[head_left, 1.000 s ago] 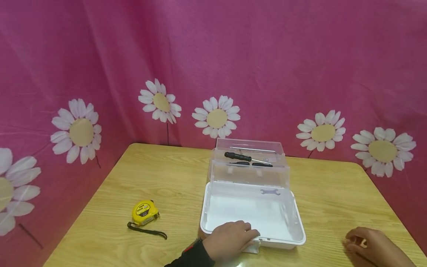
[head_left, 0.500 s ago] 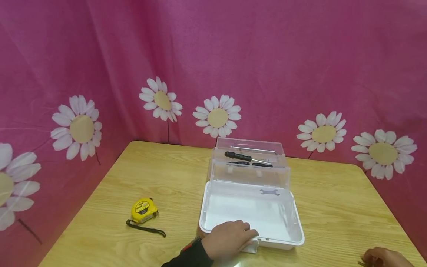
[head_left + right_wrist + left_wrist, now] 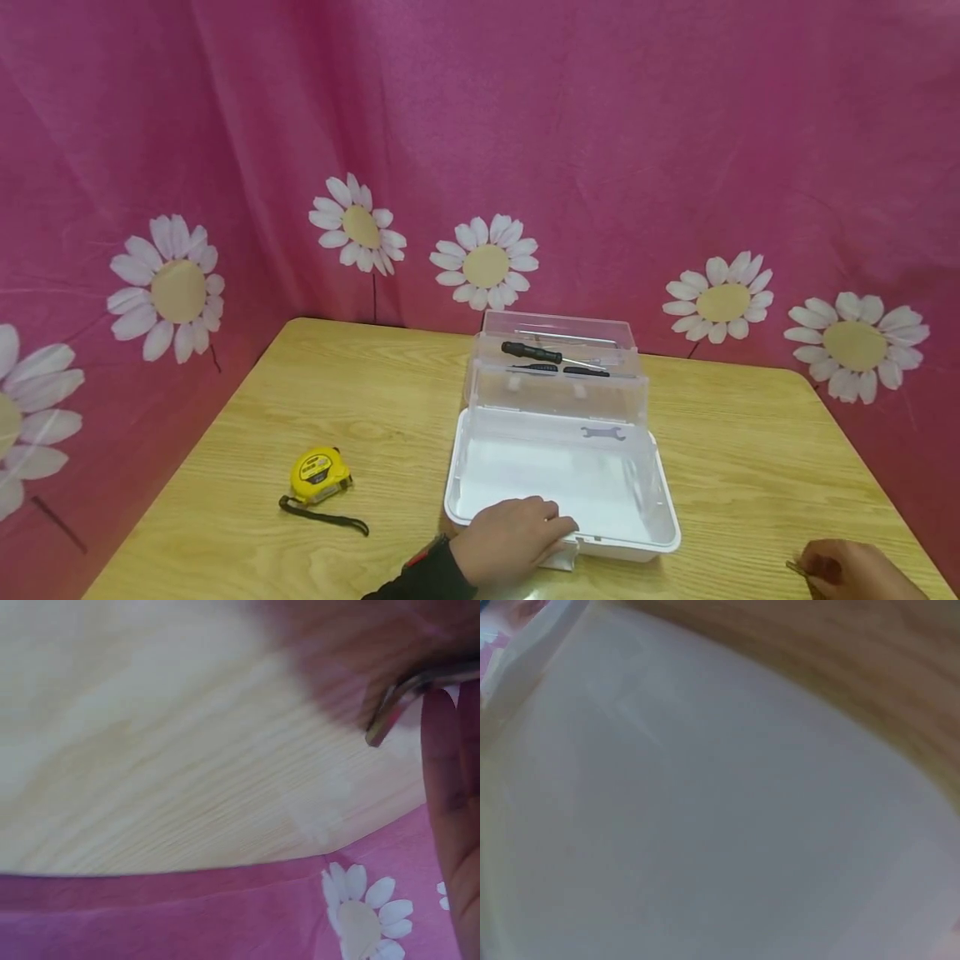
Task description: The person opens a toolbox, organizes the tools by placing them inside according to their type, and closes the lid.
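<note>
A white toolbox (image 3: 555, 492) with its clear lid raised stands on the table. My left hand (image 3: 517, 537) grips its front rim near the latch (image 3: 564, 557). The left wrist view is mostly filled by a white wall of the toolbox (image 3: 727, 795), blurred and close. At the lower right, my right hand (image 3: 851, 571) pinches a small bent metal bar that looks like a hex key (image 3: 797, 568). Its bent end shows past the fingers in the right wrist view, where the hex key (image 3: 386, 720) is held above the table; the rest is hidden by the hand.
A black screwdriver (image 3: 534, 352) and smaller black-handled tools (image 3: 585, 372) lie in the raised clear tray. A grey wrench shape (image 3: 603, 433) shows at the box's back. A yellow tape measure (image 3: 320, 473) with black strap lies left. Pink flowered cloth (image 3: 600, 150) surrounds the table (image 3: 367, 400).
My right hand has moved down toward the table's front edge, then slightly back left, and the metal bar now shows in its fingers. My left hand stays on the toolbox rim.
</note>
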{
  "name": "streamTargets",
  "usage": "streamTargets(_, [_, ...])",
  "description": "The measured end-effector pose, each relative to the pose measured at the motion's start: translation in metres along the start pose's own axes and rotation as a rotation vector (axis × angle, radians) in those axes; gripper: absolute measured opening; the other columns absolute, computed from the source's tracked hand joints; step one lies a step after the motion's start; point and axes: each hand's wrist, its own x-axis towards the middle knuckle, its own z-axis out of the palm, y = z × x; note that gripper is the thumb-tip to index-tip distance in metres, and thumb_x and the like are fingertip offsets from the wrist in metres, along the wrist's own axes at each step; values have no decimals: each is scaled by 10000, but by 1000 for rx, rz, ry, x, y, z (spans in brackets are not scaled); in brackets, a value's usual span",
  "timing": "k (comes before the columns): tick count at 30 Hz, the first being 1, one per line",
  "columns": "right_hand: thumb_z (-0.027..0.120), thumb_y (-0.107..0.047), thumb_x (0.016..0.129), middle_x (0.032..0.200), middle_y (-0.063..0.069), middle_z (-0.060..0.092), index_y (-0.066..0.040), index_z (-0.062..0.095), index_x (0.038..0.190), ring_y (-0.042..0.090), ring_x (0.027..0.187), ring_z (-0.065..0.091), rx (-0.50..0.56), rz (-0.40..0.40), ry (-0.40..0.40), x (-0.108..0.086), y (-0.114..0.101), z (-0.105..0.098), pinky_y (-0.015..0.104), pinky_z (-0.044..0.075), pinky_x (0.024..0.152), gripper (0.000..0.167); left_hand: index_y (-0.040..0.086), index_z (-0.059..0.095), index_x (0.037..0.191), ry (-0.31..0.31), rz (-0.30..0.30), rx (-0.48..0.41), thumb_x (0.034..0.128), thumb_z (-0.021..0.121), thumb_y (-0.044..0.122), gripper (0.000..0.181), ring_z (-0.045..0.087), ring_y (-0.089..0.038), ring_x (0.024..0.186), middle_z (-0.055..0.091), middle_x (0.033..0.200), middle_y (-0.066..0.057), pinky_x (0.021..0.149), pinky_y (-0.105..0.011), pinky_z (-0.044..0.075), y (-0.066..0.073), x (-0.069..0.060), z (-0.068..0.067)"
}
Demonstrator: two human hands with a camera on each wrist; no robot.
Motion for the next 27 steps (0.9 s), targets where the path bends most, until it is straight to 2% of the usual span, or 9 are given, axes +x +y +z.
streamTargets(5, [712,-125,792,731,-55,604,-113,645,812,-18,600,489,-79,66,136,23,-19,-7,235,438,552,71,274,574,1127,-7,-11,-11,986,462,306,183,496,14,756,568,889,114,621,-119,383,0,-1,0])
streamTargets(7, [709,-134,796,728,-50,597,-127,640,812,-22,609,477,-101,67,179,33,-26,-14,233,429,559,71,274,573,1126,-5,-17,-14,985,463,307,182,493,13,759,567,893,115,624,-119,383,0,-1,0])
streamTargets(12, [708,-166,806,720,-57,578,-146,648,810,-42,631,440,-131,-14,285,54,-36,-35,216,394,561,63,271,573,1124,6,-10,-14,992,445,309,187,488,13,755,565,893,118,630,-116,385,0,0,2])
streamTargets(17, [720,-44,764,708,-41,595,-90,661,786,-11,629,459,-165,-114,399,80,-48,-56,218,406,544,78,270,574,1124,-1,-4,-17,992,446,306,187,492,18,759,570,894,121,641,-117,393,0,1,2])
streamTargets(27, [705,-7,768,710,34,633,-14,677,806,134,656,546,-174,-190,471,134,-90,-117,250,453,566,48,276,577,1145,-24,-20,-32,993,443,309,205,488,14,764,572,900,122,643,-119,387,0,0,1])
